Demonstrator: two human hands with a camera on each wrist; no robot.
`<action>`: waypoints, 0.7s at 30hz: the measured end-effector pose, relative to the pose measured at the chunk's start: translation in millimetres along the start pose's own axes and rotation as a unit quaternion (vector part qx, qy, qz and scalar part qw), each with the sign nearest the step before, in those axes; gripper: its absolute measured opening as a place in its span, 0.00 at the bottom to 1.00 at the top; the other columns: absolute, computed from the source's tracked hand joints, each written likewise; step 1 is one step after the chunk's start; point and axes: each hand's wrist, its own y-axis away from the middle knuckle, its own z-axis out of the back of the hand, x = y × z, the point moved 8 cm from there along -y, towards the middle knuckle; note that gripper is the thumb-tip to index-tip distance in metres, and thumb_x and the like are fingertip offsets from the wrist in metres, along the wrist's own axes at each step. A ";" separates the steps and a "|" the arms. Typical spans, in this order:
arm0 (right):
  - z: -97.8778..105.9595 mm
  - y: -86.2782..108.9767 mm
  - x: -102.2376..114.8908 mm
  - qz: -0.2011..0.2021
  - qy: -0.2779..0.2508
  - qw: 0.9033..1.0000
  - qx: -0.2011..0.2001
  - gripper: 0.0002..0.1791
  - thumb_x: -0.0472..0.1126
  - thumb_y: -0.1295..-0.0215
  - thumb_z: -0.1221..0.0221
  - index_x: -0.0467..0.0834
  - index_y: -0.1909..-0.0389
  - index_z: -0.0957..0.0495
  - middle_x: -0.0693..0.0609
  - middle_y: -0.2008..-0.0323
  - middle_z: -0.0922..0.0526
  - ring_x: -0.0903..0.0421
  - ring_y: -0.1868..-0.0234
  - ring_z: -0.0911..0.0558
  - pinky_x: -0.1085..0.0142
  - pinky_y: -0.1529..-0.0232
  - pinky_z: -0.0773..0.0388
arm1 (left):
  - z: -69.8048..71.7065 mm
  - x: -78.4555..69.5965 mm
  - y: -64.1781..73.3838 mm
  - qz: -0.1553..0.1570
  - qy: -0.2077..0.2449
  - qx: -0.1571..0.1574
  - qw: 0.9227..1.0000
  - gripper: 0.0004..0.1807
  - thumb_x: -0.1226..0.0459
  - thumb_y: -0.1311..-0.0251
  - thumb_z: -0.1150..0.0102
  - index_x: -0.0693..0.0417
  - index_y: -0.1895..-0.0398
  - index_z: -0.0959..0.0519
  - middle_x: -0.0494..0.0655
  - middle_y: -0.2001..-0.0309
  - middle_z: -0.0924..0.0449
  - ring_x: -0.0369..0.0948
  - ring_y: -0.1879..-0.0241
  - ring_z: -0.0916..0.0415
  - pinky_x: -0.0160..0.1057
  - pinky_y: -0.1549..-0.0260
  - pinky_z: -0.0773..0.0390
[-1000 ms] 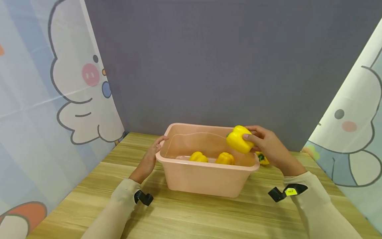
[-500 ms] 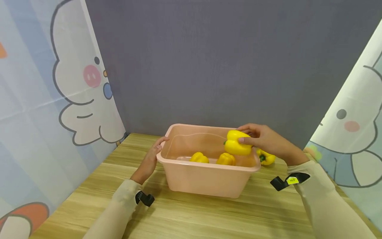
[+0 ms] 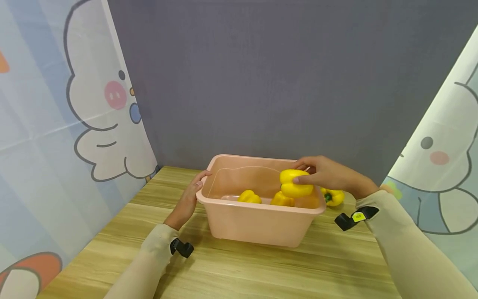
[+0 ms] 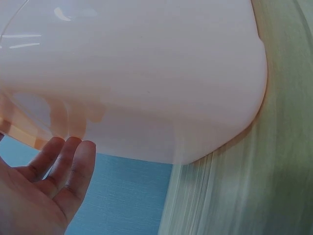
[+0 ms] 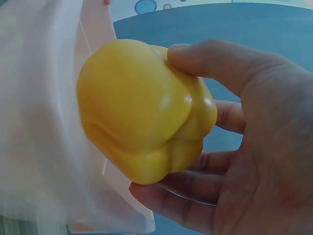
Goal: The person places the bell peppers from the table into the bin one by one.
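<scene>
My right hand holds a yellow bell pepper over the right part of a pink plastic bin. In the right wrist view, thumb and fingers lie on opposite sides of that bell pepper. Two more yellow bell peppers lie inside the bin: one left of the middle, the other partly hidden beneath the held one. My left hand rests at the bin's left rim. Its nearly straight fingers touch the outer wall in the left wrist view.
Another yellow bell pepper lies on the wooden table, just right of the bin. A grey panel rises behind, and cartoon-printed cloths hang at both sides.
My right hand has moved slightly left and down with the bell pepper, bringing it lower over the bin. More of the pepper on the table shows. My left hand stays at the rim.
</scene>
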 end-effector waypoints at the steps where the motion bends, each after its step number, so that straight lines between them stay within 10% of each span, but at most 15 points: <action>1: -0.7 -1.6 0.1 0.002 0.003 1.000 0.004 0.28 0.56 0.34 0.36 0.44 0.39 0.23 0.48 0.48 0.18 0.51 0.51 0.19 0.53 0.47 0.23 | 0.1 0.4 -0.1 0.000 0.000 0.000 1.000 0.28 0.52 0.22 0.70 0.60 0.29 0.39 0.57 0.28 0.43 0.54 0.35 0.40 0.38 0.46 0.30; 21: -2.9 -28.6 -10.0 -0.064 -0.010 0.997 0.043 0.29 0.60 0.36 0.36 0.46 0.41 0.22 0.49 0.50 0.18 0.51 0.52 0.21 0.52 0.45 0.24 | -0.6 -0.8 0.3 0.001 0.000 -0.002 1.000 0.29 0.53 0.23 0.69 0.61 0.29 0.39 0.57 0.28 0.42 0.53 0.35 0.40 0.40 0.45 0.32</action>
